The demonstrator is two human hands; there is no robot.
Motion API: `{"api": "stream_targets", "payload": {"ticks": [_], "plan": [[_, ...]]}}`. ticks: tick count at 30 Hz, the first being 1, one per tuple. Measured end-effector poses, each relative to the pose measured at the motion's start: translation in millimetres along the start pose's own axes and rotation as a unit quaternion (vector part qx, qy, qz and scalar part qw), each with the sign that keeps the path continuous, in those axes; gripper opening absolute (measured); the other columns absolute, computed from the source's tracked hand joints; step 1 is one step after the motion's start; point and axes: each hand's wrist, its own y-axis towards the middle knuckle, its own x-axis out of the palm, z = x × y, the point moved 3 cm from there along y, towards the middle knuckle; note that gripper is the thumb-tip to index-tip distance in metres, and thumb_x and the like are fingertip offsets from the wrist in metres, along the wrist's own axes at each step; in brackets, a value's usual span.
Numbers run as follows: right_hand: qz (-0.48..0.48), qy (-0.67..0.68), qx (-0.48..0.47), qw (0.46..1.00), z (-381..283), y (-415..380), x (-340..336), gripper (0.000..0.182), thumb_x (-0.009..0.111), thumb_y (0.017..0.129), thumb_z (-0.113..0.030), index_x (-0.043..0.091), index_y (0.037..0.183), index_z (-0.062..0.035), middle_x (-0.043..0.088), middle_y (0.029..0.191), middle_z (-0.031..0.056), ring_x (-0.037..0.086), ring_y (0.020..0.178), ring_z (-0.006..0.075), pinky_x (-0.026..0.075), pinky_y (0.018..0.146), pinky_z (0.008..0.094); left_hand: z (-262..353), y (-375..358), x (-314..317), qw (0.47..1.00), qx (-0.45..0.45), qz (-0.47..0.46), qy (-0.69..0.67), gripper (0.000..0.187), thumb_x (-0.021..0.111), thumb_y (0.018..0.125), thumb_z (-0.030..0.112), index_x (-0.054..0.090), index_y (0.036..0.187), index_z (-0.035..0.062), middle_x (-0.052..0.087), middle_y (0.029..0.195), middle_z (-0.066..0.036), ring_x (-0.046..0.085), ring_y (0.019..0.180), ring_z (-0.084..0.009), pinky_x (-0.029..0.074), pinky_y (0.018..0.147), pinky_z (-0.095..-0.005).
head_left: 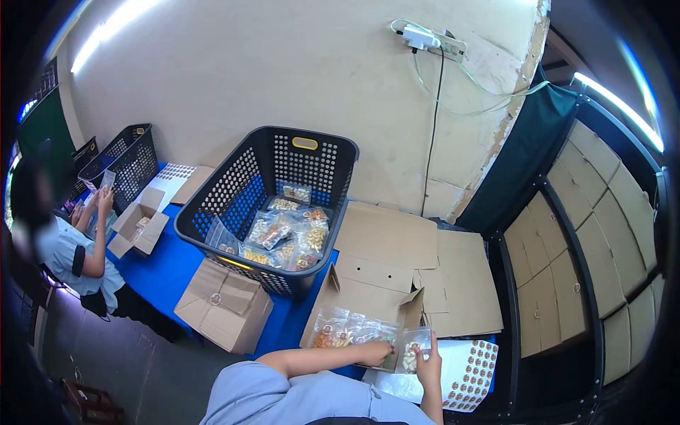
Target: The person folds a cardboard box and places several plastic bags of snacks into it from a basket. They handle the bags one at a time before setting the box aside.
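An open cardboard box point(368, 294) stands in front of me, with a row of clear plastic bags point(340, 329) of orange and pale pieces along its near side. My left hand point(377, 352) reaches to the box's near right corner, its fingers curled in among the bags; what they grip is hidden. Just outside the right flap, my right hand point(429, 365) pinches a clear zip bag point(411, 354) of whitish nut-like pieces with a small round label. Beneath it lies a sheet of round stickers point(471, 375).
A black perforated basket point(265, 142) with several filled bags stands behind the box. A closed carton point(223, 308) sits left, flat cardboard point(460, 283) right. A co-worker point(78, 248) handles bags near a small open box point(139, 225). Racked cartons point(609, 248) line the right.
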Motion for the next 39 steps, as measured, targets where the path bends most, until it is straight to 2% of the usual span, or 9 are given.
{"api": "stream_targets", "payload": {"ticks": [1, 2, 4, 7, 13, 19, 25, 31, 39], "plan": [[-0.003, -0.044, 0.011, 0.999, 0, -1, -3, 0.055, 0.062, 0.087, -0.01, 0.042, 0.138, -0.0074, 0.066, 0.093, 0.0233, 0.066, 0.088, 0.0354, 0.048, 0.082, 0.0366, 2, 4, 6, 1.0, 0.004, 0.0, 0.001, 0.042, 0.052, 0.084, 0.018, 0.055, 0.123, 0.0037, 0.048, 0.136, -0.015, 0.041, 0.13, -0.0338, 0.026, 0.109, -0.0552], [0.051, -0.036, -0.121, 0.991, 23, 5, 1, 0.045, 0.06, 0.087, -0.01, 0.05, 0.131, -0.0058, 0.064, 0.103, 0.0237, 0.062, 0.096, 0.0379, 0.047, 0.088, 0.0384, 3, 6, 13, 0.998, 0.013, -0.005, 0.066, 0.043, 0.051, 0.083, 0.019, 0.055, 0.124, 0.0049, 0.048, 0.137, -0.012, 0.037, 0.132, -0.0345, 0.019, 0.109, -0.059], [0.041, -0.033, -0.099, 0.994, 20, 5, -5, 0.042, 0.06, 0.087, -0.01, 0.053, 0.128, -0.0052, 0.062, 0.107, 0.0242, 0.061, 0.1, 0.0375, 0.046, 0.09, 0.0388, 2, 9, 15, 0.986, 0.022, -0.043, 0.161, 0.044, 0.05, 0.084, 0.025, 0.056, 0.126, 0.0102, 0.047, 0.139, -0.007, 0.029, 0.137, -0.0364, 0.0, 0.109, -0.0669], [0.032, -0.033, -0.077, 0.996, 16, 3, -6, 0.039, 0.061, 0.087, -0.01, 0.056, 0.125, -0.004, 0.06, 0.113, 0.0243, 0.058, 0.107, 0.0372, 0.045, 0.092, 0.0389, -7, 16, 20, 0.969, 0.089, 0.031, 0.23, 0.041, 0.049, 0.086, 0.025, 0.058, 0.124, 0.013, 0.045, 0.141, -0.005, 0.027, 0.139, -0.0348, -0.002, 0.108, -0.0682], [0.004, -0.04, -0.074, 0.996, 19, 10, 11, 0.043, 0.066, 0.083, -0.012, 0.056, 0.124, -0.0033, 0.061, 0.116, 0.0235, 0.058, 0.111, 0.0345, 0.044, 0.095, 0.0371, -12, 27, 18, 0.928, 0.135, 0.109, 0.331, 0.028, 0.048, 0.086, 0.02, 0.066, 0.108, 0.0154, 0.063, 0.105, -0.004, 0.05, 0.119, -0.0306, -0.001, 0.109, -0.0682], [0.012, -0.147, -0.075, 0.986, 5, 10, 23, 0.042, 0.063, 0.084, -0.013, 0.055, 0.126, -0.0083, 0.062, 0.112, 0.0216, 0.059, 0.103, 0.039, 0.048, 0.085, 0.0419, 5, 4, -11, 0.939, 0.094, 0.098, 0.314, 0.021, 0.051, 0.082, 0.016, 0.067, 0.096, 0.0141, 0.057, 0.091, -0.002, 0.057, 0.1, -0.0234, 0.006, 0.111, -0.0658], [-0.054, -0.219, -0.151, 0.962, 34, 32, 59, 0.044, 0.061, 0.079, -0.003, 0.057, 0.122, -0.0061, 0.065, 0.103, 0.0169, 0.057, 0.09, 0.0337, 0.042, 0.085, 0.0414, 13, -28, -23, 0.953, 0.07, 0.17, 0.242, 0.021, 0.054, 0.08, 0.012, 0.067, 0.097, 0.0088, 0.058, 0.099, -0.006, 0.052, 0.11, -0.0261, 0.007, 0.111, -0.0656], [0.004, -0.268, -0.251, 0.93, 17, 23, 72, 0.046, 0.058, 0.067, 0.006, 0.064, 0.111, -0.0059, 0.053, 0.127, 0.0159, 0.046, 0.107, 0.0367, 0.037, 0.094, 0.042, 8, -23, -10, 0.961, 0.041, 0.129, 0.242, 0.026, 0.054, 0.08, 0.014, 0.066, 0.101, 0.0065, 0.059, 0.113, -0.008, 0.048, 0.12, -0.0267, 0.008, 0.11, -0.0655], [-0.095, -0.131, -0.074, 0.984, 37, 7, 79, 0.042, 0.059, 0.074, 0.002, 0.056, 0.115, 0.0022, 0.053, 0.121, 0.0251, 0.054, 0.108, 0.0406, 0.044, 0.094, 0.0443, 15, -22, -19, 0.976, 0.051, 0.112, 0.177, 0.027, 0.052, 0.079, 0.01, 0.066, 0.101, 0.0041, 0.061, 0.113, -0.009, 0.05, 0.119, -0.0281, 0.012, 0.109, -0.0662]]}}
